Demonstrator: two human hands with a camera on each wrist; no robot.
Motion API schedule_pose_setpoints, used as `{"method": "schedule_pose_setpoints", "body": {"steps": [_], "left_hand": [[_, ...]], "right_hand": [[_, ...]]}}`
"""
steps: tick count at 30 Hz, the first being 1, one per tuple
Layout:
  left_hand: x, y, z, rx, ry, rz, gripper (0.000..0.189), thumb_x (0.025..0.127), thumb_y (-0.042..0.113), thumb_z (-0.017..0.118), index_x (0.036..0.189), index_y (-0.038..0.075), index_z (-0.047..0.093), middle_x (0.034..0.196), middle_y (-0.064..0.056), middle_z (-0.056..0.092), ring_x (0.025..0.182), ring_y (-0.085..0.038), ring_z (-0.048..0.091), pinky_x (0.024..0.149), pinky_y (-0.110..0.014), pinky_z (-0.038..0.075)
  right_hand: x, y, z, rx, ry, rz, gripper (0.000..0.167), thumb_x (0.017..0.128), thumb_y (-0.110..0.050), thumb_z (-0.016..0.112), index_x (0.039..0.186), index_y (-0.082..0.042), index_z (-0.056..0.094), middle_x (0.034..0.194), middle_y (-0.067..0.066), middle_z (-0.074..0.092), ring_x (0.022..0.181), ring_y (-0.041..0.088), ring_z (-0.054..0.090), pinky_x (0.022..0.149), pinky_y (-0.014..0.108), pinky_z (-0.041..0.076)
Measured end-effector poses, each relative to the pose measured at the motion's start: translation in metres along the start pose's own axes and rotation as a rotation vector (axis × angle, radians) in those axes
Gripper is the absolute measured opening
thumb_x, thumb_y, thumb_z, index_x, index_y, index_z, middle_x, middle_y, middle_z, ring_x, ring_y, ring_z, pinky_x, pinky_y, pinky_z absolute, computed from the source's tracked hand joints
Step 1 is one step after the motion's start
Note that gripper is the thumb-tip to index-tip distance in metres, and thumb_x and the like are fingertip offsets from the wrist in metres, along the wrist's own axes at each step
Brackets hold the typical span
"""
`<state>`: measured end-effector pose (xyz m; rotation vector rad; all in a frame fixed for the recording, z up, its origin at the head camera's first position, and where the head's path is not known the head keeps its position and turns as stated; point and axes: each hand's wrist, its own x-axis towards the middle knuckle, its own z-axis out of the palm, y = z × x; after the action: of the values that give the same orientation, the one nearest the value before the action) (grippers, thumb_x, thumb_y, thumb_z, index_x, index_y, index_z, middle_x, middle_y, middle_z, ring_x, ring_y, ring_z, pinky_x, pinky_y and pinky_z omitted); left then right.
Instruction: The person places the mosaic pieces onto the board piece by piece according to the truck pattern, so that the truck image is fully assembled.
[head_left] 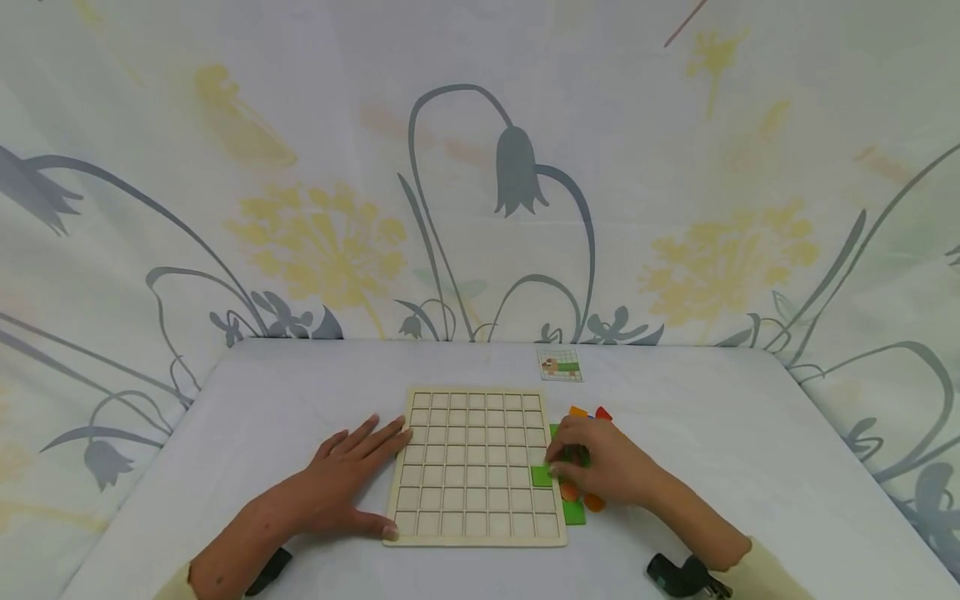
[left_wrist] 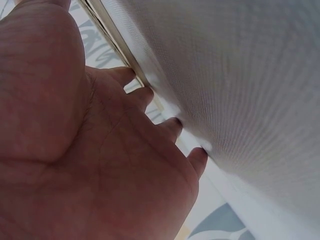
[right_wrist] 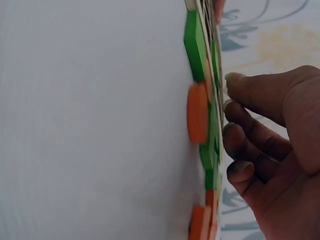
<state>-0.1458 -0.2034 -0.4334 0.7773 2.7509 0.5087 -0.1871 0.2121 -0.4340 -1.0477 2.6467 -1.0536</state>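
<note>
A pale wooden grid board lies flat on the white-covered table. My left hand is spread at its left side, fingertips and thumb at the frame's edge; in the left wrist view the fingers reach to that edge. Over the board's right edge is my right hand, its fingers loosely bent and nothing visible held between them. By its thumb tip, a green square tile sits in the rightmost column. Whether the thumb touches the tile is unclear. The right wrist view shows the fingertips just above the board.
Beside the board's right edge lie loose pieces, partly under my right hand: a green tile, orange rounded pieces and a red piece. A picture card rests behind the board. A flower-patterned cloth hangs at the back.
</note>
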Motion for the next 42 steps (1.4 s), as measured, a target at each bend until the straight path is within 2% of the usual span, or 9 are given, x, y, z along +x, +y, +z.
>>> {"method": "schedule_pose_setpoints", "body": {"steps": [7,10,13,17,20,29,37,42], "left_hand": [[-0.001,0.0,0.0,0.0,0.007,0.012,0.12,0.077,0.081,0.074,0.17,0.022,0.026,0.178,-0.002,0.019,0.163,-0.041,0.012,0.121,-0.072,0.018],[-0.001,0.0,0.0,0.001,0.006,0.011,0.12,0.077,0.082,0.073,0.17,0.022,0.026,0.178,-0.001,0.019,0.163,-0.041,0.012,0.121,-0.072,0.018],[-0.001,-0.001,0.0,-0.002,0.002,0.007,0.12,0.077,0.083,0.073,0.17,0.022,0.027,0.178,-0.001,0.018,0.163,-0.041,0.011,0.121,-0.073,0.018],[-0.002,-0.001,0.0,-0.006,-0.004,0.004,0.12,0.078,0.083,0.072,0.17,0.023,0.026,0.178,0.0,0.018,0.163,-0.041,0.011,0.121,-0.072,0.018],[-0.001,-0.001,-0.001,-0.008,-0.003,0.007,0.12,0.078,0.083,0.072,0.171,0.023,0.026,0.178,0.0,0.017,0.163,-0.041,0.011,0.121,-0.072,0.018],[-0.001,-0.001,0.0,-0.024,-0.004,0.003,0.119,0.078,0.081,0.074,0.17,0.023,0.026,0.178,0.0,0.018,0.163,-0.041,0.01,0.121,-0.072,0.017],[-0.001,0.0,-0.002,-0.034,-0.006,0.011,0.119,0.079,0.079,0.075,0.17,0.022,0.026,0.178,-0.002,0.018,0.163,-0.042,0.01,0.121,-0.073,0.017],[-0.002,0.001,-0.002,-0.029,-0.003,0.012,0.119,0.078,0.08,0.075,0.17,0.022,0.026,0.178,-0.002,0.018,0.163,-0.042,0.011,0.121,-0.073,0.017]], "right_hand": [[-0.007,0.013,-0.022,-0.095,0.046,0.048,0.016,0.091,-0.005,0.082,0.099,-0.019,0.078,0.092,-0.013,0.065,0.08,0.007,0.056,0.073,0.027,0.051],[-0.009,0.024,-0.029,-0.095,0.051,0.035,0.018,0.09,-0.004,0.083,0.101,-0.017,0.078,0.095,-0.011,0.066,0.083,0.008,0.057,0.075,0.027,0.052],[-0.011,0.034,-0.032,-0.065,0.022,0.029,0.019,0.09,-0.005,0.084,0.101,-0.02,0.078,0.098,-0.01,0.067,0.086,0.01,0.058,0.078,0.027,0.051],[-0.011,0.042,-0.033,-0.027,-0.014,0.024,0.022,0.09,-0.006,0.084,0.1,-0.024,0.078,0.099,-0.008,0.065,0.084,0.01,0.055,0.074,0.025,0.049],[-0.01,0.042,-0.033,-0.032,-0.019,0.028,0.021,0.089,-0.006,0.084,0.1,-0.023,0.077,0.098,-0.006,0.063,0.079,0.012,0.054,0.069,0.024,0.048],[-0.01,0.035,-0.033,-0.079,-0.043,0.082,0.017,0.09,-0.009,0.085,0.098,-0.018,0.074,0.099,-0.002,0.059,0.073,0.012,0.052,0.065,0.023,0.046],[-0.011,0.032,-0.034,-0.07,-0.051,0.096,0.024,0.088,-0.01,0.087,0.097,-0.02,0.068,0.096,-0.007,0.063,0.085,0.014,0.057,0.077,0.027,0.05],[-0.01,0.03,-0.034,-0.033,-0.058,0.103,0.018,0.092,-0.011,0.083,0.096,-0.021,0.069,0.091,-0.01,0.065,0.084,0.011,0.058,0.077,0.028,0.051]]}}
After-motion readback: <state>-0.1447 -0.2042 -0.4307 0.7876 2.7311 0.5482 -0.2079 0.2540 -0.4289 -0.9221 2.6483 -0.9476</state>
